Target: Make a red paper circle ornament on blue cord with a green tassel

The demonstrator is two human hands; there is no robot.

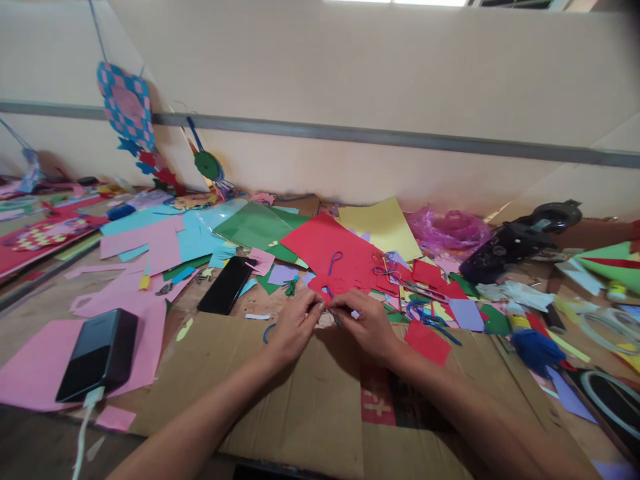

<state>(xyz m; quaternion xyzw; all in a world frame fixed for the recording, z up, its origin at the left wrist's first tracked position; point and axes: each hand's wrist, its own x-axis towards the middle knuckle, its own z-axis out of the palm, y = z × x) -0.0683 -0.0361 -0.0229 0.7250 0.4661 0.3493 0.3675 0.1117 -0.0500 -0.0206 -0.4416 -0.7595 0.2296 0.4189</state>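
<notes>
From my remote seat, I have the left hand (299, 323) and right hand (365, 321) close together, fingertips of both pinching a blue cord (327, 292). The red paper cutout (321, 283) lies just beyond them: one o'clock from the left hand, ten from the right. Cardboard (300, 413) spreads at six o'clock.

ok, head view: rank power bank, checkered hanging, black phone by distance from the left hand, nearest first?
From the left hand:
1. Black phone: just to its left, slightly beyond.
2. Power bank: well to its left, toward the near edge.
3. Checkered hanging: far back, upper left.
</notes>
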